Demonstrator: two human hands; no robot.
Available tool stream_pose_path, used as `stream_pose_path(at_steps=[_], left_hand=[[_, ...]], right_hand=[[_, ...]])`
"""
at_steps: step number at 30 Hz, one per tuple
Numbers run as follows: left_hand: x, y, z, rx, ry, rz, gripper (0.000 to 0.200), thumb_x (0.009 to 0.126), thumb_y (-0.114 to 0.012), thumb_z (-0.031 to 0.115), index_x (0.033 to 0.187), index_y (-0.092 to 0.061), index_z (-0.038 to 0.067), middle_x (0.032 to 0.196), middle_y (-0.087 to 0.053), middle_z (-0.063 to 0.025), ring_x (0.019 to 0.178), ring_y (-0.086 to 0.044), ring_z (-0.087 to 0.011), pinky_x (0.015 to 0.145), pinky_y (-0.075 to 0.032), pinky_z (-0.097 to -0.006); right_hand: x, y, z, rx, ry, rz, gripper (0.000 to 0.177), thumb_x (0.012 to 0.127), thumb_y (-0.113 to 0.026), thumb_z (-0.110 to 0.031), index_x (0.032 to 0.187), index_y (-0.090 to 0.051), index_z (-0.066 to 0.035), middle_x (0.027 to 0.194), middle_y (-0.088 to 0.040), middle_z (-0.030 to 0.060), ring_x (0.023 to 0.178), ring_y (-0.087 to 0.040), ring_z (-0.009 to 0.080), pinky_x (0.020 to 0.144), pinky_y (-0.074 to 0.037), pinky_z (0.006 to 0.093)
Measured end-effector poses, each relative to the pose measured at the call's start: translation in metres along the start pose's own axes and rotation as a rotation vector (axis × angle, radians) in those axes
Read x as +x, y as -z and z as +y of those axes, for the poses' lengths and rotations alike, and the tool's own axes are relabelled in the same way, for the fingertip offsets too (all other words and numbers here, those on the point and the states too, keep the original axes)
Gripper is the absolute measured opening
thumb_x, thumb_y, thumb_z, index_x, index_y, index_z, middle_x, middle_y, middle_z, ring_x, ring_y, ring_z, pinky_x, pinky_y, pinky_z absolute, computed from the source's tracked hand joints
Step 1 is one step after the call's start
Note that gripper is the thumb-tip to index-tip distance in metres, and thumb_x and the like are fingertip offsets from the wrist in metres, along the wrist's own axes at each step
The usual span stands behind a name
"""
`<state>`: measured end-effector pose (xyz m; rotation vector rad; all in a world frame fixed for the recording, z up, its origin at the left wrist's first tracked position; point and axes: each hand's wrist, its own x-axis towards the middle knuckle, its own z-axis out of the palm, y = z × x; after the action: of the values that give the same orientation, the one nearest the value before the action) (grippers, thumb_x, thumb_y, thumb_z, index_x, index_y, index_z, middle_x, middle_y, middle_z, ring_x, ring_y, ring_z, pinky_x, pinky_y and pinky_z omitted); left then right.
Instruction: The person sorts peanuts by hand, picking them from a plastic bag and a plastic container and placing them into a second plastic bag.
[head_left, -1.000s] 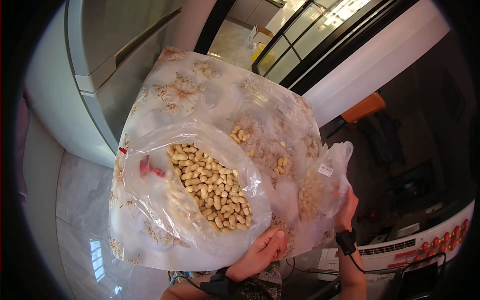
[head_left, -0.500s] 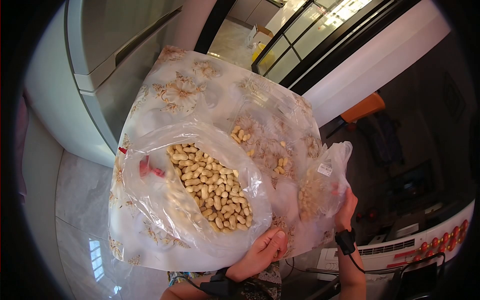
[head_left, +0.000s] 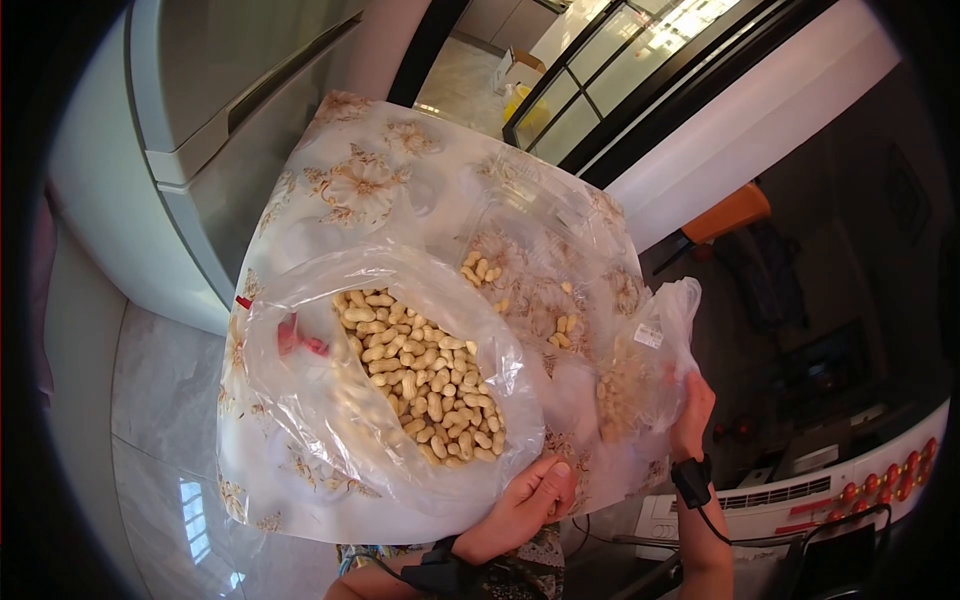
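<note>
The small bag (head_left: pixel 640 375) has shifted slightly; right hand (head_left: pixel 695 415) touching, grip unclear; left hand (head_left: pixel 533 500) curled closed.

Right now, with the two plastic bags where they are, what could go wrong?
1. The large bag gapes open, so a tug by the left hand at its near side might spill peanuts.
2. The small bag is by the table's right side; if the right hand lost it, it could drop.
3. A few loose peanuts between the bags could get knocked away.
</note>
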<state>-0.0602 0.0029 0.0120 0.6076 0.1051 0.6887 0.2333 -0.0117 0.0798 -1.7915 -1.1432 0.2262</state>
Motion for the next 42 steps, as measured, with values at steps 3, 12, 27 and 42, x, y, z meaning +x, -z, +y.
stream_pose_path(at_steps=[3,12,27,42], left_hand=[[0.000,-0.001,0.002,-0.034,0.008,0.012,0.034,0.106,-0.032,0.028,0.082,-0.043,0.007,0.073,-0.044,-0.0017,0.061,-0.038,-0.0071,0.054,-0.033,-0.0204],[0.001,-0.002,-0.001,-0.029,-0.005,0.034,0.035,0.106,-0.033,0.028,0.080,-0.044,0.007,0.074,-0.044,-0.0008,0.062,-0.039,-0.0071,0.055,-0.034,-0.0208],[0.007,-0.005,-0.006,-0.139,-0.017,0.112,0.036,0.103,-0.038,0.035,0.078,-0.041,0.009,0.076,-0.042,-0.0054,0.053,-0.040,-0.0133,0.042,-0.027,-0.0236],[0.022,-0.001,-0.009,-0.506,-0.042,0.340,0.033,0.101,-0.043,0.033,0.105,-0.058,0.005,0.110,-0.063,-0.0126,0.107,-0.059,-0.0266,0.092,-0.050,-0.0370]], right_hand=[[-0.001,0.000,-0.002,0.057,-0.011,-0.013,0.032,0.098,-0.049,-0.023,0.108,-0.064,0.004,0.099,-0.065,0.0046,0.090,-0.056,0.0114,0.085,-0.043,0.0255],[-0.014,-0.002,-0.064,-0.438,0.487,0.042,0.033,0.080,-0.064,-0.010,0.112,-0.059,-0.001,0.112,-0.062,0.0123,0.102,-0.058,0.0263,0.093,-0.043,0.0366],[-0.073,-0.038,-0.016,-0.396,0.542,-0.400,0.032,0.078,-0.071,-0.010,0.107,-0.061,-0.002,0.113,-0.059,0.0108,0.106,-0.054,0.0319,0.092,-0.043,0.0396],[-0.091,-0.067,-0.033,0.130,0.732,-0.165,0.022,0.072,-0.073,-0.005,0.092,-0.066,-0.008,0.106,-0.063,0.0054,0.092,-0.059,0.0265,0.081,-0.046,0.0375]])
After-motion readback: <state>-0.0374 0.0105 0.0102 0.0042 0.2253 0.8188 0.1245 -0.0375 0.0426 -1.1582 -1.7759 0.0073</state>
